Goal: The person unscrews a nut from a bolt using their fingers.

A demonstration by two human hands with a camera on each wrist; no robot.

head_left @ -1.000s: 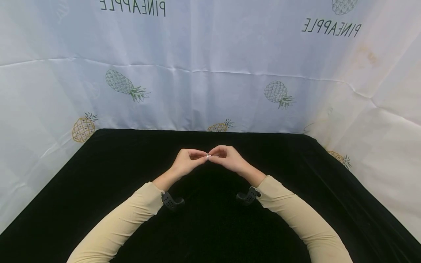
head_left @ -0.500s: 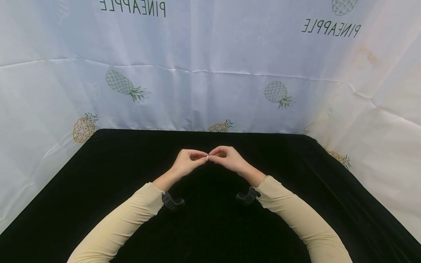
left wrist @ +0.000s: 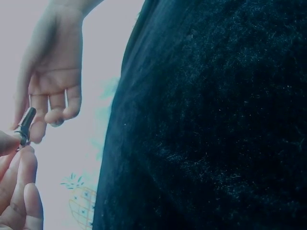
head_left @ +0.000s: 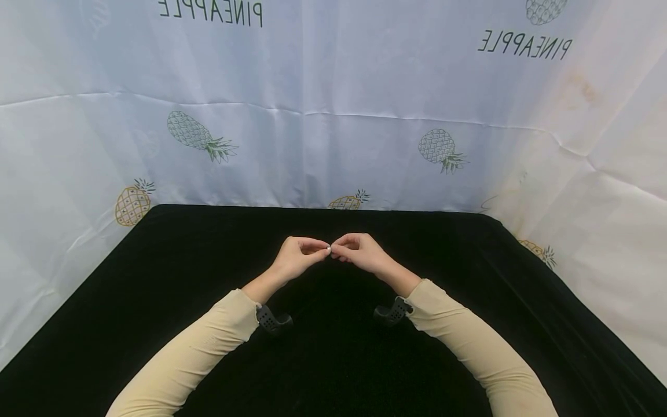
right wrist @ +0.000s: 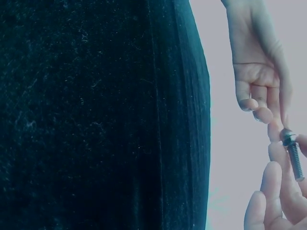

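In the head view my left hand (head_left: 298,255) and right hand (head_left: 363,253) meet at their fingertips above the black cloth. Between them is a small metal bolt (right wrist: 296,163), its threaded shank pointing toward the right palm. My left thumb and index finger pinch the head end of the bolt, as the left wrist view (left wrist: 27,120) also shows. Close to the head sits what looks like a nut (right wrist: 289,140), with the right thumb and index finger around it. The right hand's other fingers are loosely bent. In the head view, fingertips hide most of the bolt.
A black velvety cloth (head_left: 333,341) covers the table. Behind and beside it hangs a white curtain (head_left: 323,150) printed with pineapples. Black straps (head_left: 273,318) sit on both wrists below beige sleeves (head_left: 208,341).
The right fingers have shifted slightly around the bolt, and its shank, visible between them a second ago, is now hidden in the head view. The left hand stays almost still.
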